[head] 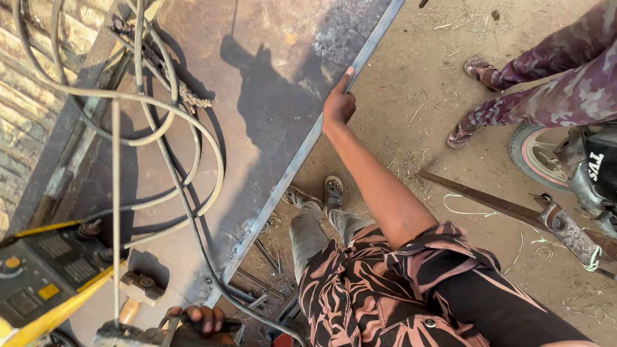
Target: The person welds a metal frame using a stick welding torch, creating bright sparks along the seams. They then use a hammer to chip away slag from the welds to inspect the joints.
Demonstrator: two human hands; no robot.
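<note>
I see my right hand resting on the metal edge of the desk, fingers curled over the rim. My left hand grips a welding holder near the desk's lower corner, beside the cables and welding machine.

Steel sheet lies flat, rusty brown with dark scorched patches; its grey frame edge runs diagonally; the tool, dark and metallic, sits at its lower corner.
</note>
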